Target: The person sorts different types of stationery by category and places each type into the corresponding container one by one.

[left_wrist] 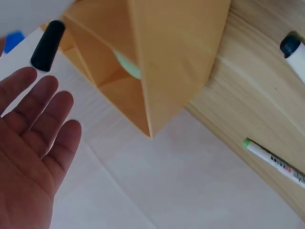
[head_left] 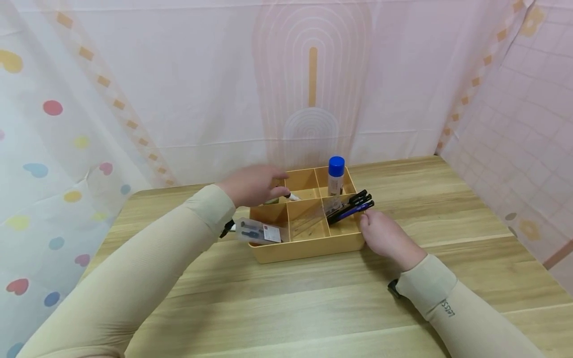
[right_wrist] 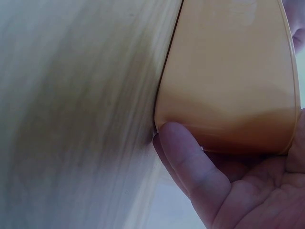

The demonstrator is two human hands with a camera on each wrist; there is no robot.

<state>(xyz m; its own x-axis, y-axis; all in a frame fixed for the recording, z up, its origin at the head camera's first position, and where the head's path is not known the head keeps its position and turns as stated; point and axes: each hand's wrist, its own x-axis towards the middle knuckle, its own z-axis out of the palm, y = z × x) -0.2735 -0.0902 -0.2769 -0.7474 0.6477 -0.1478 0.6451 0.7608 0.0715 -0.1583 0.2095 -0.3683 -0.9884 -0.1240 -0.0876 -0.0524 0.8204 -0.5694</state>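
A yellow compartment organizer (head_left: 309, 244) stands on the table. Over its back row reaches my left hand (head_left: 255, 185), thumb and index finger apart. A white marker (head_left: 293, 197) with a black end lies just by the thumb tip. In the left wrist view its black cap (left_wrist: 47, 45) is beside the spread fingertips, and no finger curls round it. My right hand (head_left: 387, 236) grips the organizer's right end; in the right wrist view the fingers (right_wrist: 183, 148) bend against its lower edge. Part of the left back compartment is hidden by my left hand.
A blue-capped bottle (head_left: 335, 179) stands in the back right compartment. Dark and blue pens (head_left: 353, 206) lean at front right, and a clear case (head_left: 259, 231) sits at front left. In the left wrist view a green-tipped marker (left_wrist: 274, 162) and a black-capped one (left_wrist: 295, 55) lie on the table.
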